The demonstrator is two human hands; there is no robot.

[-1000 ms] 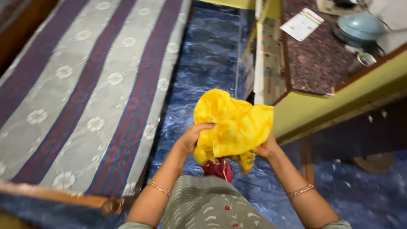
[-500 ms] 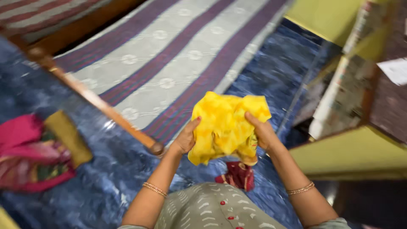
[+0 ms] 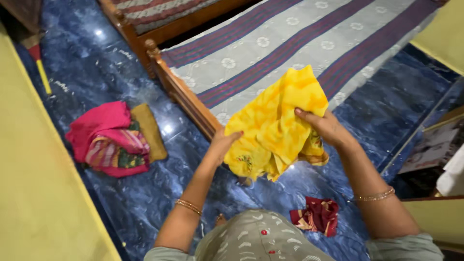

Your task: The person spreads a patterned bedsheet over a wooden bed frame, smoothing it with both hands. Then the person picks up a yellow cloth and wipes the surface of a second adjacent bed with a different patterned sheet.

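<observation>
Yellow cloth [image 3: 275, 125] bunched up and held in the air over the blue marble floor [image 3: 121, 203], right by the wooden edge of the striped bed [image 3: 290, 43]. Left hand [image 3: 223, 145] with fingers closed on its lower left side, right hand [image 3: 326, 126] pinching the right edge. Pink clothes pile [image 3: 108, 140] off left on the floor, small maroon cloth [image 3: 316, 215] lying below.

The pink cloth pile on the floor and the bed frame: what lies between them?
In the head view, only bare blue floor separates the pink cloth pile from the wooden bed frame.
</observation>
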